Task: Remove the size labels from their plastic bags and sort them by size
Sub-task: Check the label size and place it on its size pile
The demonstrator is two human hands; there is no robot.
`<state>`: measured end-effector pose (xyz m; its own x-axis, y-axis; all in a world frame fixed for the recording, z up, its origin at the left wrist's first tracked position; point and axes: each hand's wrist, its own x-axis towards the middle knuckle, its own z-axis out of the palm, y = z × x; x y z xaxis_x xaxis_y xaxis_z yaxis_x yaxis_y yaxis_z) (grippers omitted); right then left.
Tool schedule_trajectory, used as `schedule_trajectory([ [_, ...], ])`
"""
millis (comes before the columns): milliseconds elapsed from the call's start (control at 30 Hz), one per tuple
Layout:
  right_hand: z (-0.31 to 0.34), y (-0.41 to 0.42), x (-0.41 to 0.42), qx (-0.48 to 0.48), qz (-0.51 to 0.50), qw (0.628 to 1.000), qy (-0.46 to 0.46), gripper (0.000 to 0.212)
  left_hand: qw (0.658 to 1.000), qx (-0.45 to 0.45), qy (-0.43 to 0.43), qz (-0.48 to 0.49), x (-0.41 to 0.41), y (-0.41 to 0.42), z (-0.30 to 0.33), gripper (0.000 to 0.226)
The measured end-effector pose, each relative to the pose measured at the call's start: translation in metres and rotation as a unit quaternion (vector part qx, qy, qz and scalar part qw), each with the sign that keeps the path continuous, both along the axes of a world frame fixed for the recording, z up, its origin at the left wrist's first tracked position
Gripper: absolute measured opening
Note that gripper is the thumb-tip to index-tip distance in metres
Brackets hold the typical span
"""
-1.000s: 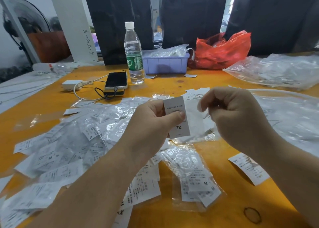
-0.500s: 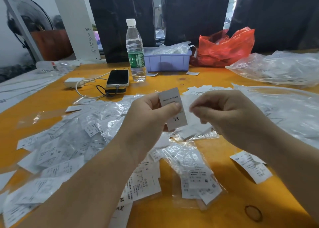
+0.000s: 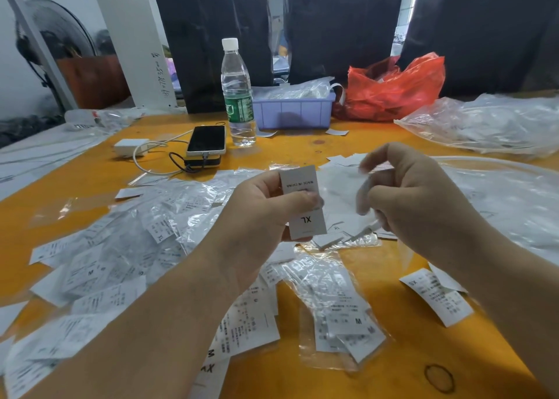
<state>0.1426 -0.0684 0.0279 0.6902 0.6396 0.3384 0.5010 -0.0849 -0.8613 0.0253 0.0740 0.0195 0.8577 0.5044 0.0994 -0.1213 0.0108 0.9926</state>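
White XL label, long axis near vertical, its print upside down to us, pinched between thumb and fingers of our left hand above the orange table; our right hand blurred, fingers curled, grip indeterminate.

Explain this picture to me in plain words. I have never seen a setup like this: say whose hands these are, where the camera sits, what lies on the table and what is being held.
There is no machine here: a person works with bare hands, and the one camera sits on their head, looking forward and down. The left hand pinches a white XL label. The right hand is blurred, fingers curled; whether it grips anything I cannot tell. On the orange table lie loose labels and clear bags of labels, some marked M. Farther back stand a water bottle, a phone on a cable, a purple tray and a red bag.
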Motion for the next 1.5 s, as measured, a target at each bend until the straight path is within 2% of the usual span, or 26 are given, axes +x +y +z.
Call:
schedule_trajectory([
  [33,-0.002,0.0,0.0,-0.012,0.003,1.0,-0.005,0.035,1.0,0.009,0.003,-0.003,0.0,0.0,-0.001,0.017],
  [100,-0.002,0.002,-0.001,-0.025,0.02,0.999,0.003,0.028,1.0,0.027,0.004,-0.005,0.0,0.0,-0.002,0.017],
  [200,-0.002,0.003,0.0,-0.023,0.073,0.995,0.061,0.028,0.999,0.054,0.002,0.002,0.0,-0.001,-0.002,0.017],
  [300,0.0,0.001,-0.001,-0.068,0.093,0.987,0.114,0.053,0.996,0.084,0.008,-0.003,-0.001,0.0,-0.001,0.017],
  [367,0.0,0.002,-0.002,-0.081,0.1,0.984,0.121,0.06,0.994,0.11,0.014,-0.011,-0.002,-0.001,-0.002,0.017],
  [400,0.001,0.002,-0.003,-0.075,0.101,0.983,0.131,0.056,0.992,0.12,0.017,-0.015,-0.002,-0.001,-0.002,0.017],
  [500,0.001,0.003,-0.003,-0.056,0.104,0.978,0.172,0.02,0.99,0.135,0.02,-0.018,-0.001,-0.002,-0.003,0.017],
  [567,-0.001,0.003,-0.001,-0.06,0.099,0.977,0.178,0.013,0.991,0.136,0.016,-0.007,-0.002,-0.001,-0.002,0.016],
  [800,0.001,0.002,-0.001,-0.021,0.101,0.977,0.189,0.005,0.994,0.072,-0.02,0.074,-0.003,0.009,0.003,0.017],
  [1033,0.001,0.002,-0.009,0.019,0.143,0.972,0.187,0.009,0.991,0.004,-0.051,0.121,-0.003,0.012,0.004,0.015],
  [1200,0.003,0.002,-0.011,0.038,0.135,0.97,0.198,0.022,0.989,-0.041,-0.074,0.12,-0.002,0.011,0.005,0.017],
  [1333,0.002,0.003,-0.015,0.046,0.162,0.963,0.212,0.021,0.986,-0.085,-0.089,0.114,-0.001,0.009,0.008,0.03],
  [1500,0.001,0.004,-0.017,0.06,0.185,0.955,0.222,0.017,0.979,-0.116,-0.123,0.118,-0.004,0.009,0.014,0.016],
])
